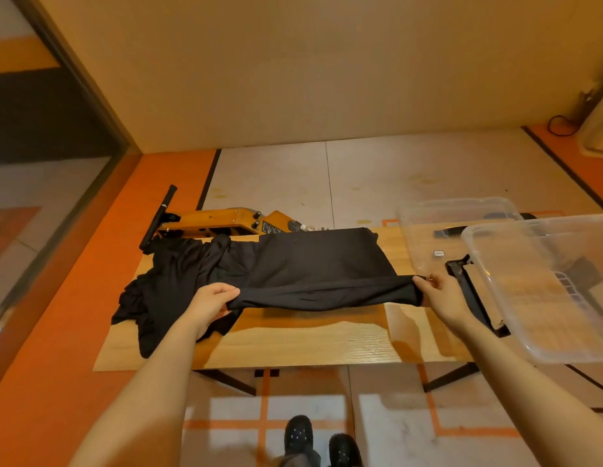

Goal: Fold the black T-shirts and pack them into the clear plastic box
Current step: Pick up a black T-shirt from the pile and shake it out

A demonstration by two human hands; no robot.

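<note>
A black T-shirt [320,264] lies spread across the middle of the wooden table [293,345], its near edge lifted off the surface. My left hand [210,303] grips the left end of that raised edge and my right hand [438,293] pinches the right end, stretching the fabric taut between them. A crumpled heap of more black T-shirts [162,291] sits at the table's left side, partly under the spread shirt. The clear plastic box [543,288] stands at the table's right end, just beyond my right hand.
A clear plastic lid [438,227] rests behind the box. A black handle-like bar [472,298] lies by the box's left wall. An orange machine with a black handle [226,224] stands on the floor behind the table. My shoes [320,439] are below the table's front edge.
</note>
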